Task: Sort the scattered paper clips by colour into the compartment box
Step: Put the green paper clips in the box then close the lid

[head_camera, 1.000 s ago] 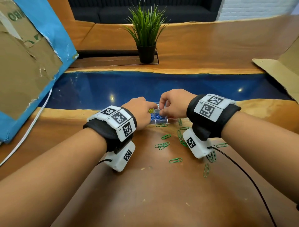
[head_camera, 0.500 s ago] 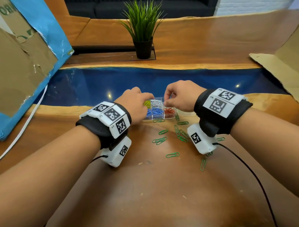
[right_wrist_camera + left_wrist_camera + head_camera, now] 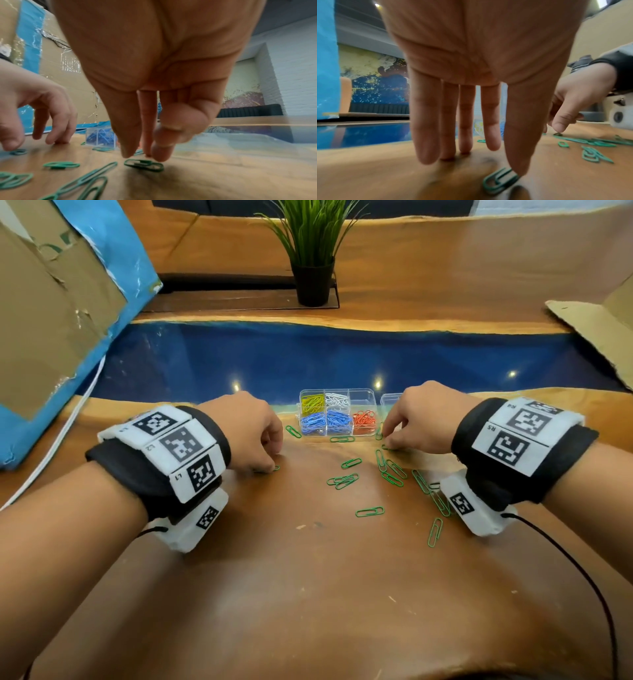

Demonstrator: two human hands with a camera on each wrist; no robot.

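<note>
Left hand (image 3: 251, 433): left of the compartment box (image 3: 337, 413), fingers straight, thumb tip on a green paper clip (image 3: 500, 180), likely pinning it to lift.
Right hand (image 3: 419, 419): right of the box, fingertips narrowed above another green clip (image 3: 144, 165); contact unclear.
Box: yellow, white, blue, red clips sorted; one compartment empty, presumably for green.
Loose green clips (image 3: 370, 511): in front of the box.

plant: green, in a black pot (image 3: 312, 280), top centre, on the surface's far side
cardboard box (image 3: 51, 313): blue-edged, torn, upper left
white cable (image 3: 65, 433): left edge
cardboard sheet (image 3: 596, 330): upper right
surface (image 3: 308, 594): brown wood, blue band across the middle
</note>
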